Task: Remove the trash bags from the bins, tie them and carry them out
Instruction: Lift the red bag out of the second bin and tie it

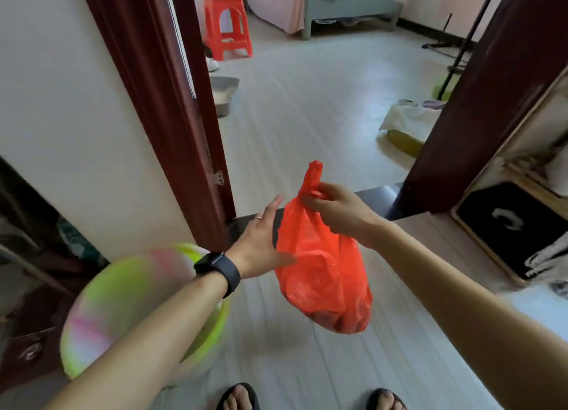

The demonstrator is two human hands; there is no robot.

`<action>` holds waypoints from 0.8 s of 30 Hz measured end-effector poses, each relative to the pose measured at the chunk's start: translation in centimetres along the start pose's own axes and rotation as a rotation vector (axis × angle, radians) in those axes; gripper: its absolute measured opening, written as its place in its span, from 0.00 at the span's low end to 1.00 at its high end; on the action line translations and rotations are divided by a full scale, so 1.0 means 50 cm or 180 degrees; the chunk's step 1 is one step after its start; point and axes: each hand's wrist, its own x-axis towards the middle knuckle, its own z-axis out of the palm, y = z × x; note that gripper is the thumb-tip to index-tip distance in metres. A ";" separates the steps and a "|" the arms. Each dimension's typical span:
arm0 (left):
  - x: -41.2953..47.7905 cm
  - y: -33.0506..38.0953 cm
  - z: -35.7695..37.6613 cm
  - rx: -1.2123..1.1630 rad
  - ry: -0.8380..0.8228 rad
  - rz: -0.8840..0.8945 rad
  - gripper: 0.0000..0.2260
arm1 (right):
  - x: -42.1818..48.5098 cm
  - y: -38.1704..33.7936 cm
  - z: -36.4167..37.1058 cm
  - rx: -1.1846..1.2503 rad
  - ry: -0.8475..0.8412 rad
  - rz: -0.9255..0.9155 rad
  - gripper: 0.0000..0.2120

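Observation:
A red plastic trash bag (322,265) hangs in the air in front of a doorway, full at the bottom, its neck gathered into a twisted tail pointing up. My right hand (335,208) is shut on that neck and carries the bag's weight. My left hand (261,240), with a black watch on the wrist, has its fingers straight and apart, its thumb resting against the bag's left side. Under my left forearm stands a blurred green and pink bin (123,302) on the floor.
Dark red door frames (172,108) flank the opening into a bedroom with a bed (325,4) and an orange stool (227,25). A grey tray (224,93) lies by the left frame. A low shelf with a black mat (516,225) stands at right.

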 end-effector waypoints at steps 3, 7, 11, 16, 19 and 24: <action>0.037 -0.014 0.071 0.0187 -0.0066 0.0172 0.55 | -0.004 0.071 -0.009 0.0251 -0.0154 0.0185 0.07; 0.095 -0.059 0.158 0.0395 0.0150 0.0395 0.17 | 0.005 0.170 -0.041 0.0417 -0.0031 0.0518 0.08; 0.101 -0.072 0.216 -0.0584 0.0437 -0.0248 0.21 | 0.002 0.245 -0.073 0.1389 0.1054 0.0734 0.08; 0.105 -0.053 0.258 -0.1671 0.0100 -0.0307 0.20 | 0.027 0.275 -0.090 0.2740 0.2058 0.1146 0.14; 0.112 -0.035 0.280 -0.2033 -0.0684 -0.0110 0.21 | 0.049 0.265 -0.076 0.4022 0.1985 0.1511 0.13; 0.128 -0.021 0.325 -0.0297 -0.1130 -0.0288 0.20 | 0.059 0.260 -0.073 0.4205 0.1529 0.1512 0.12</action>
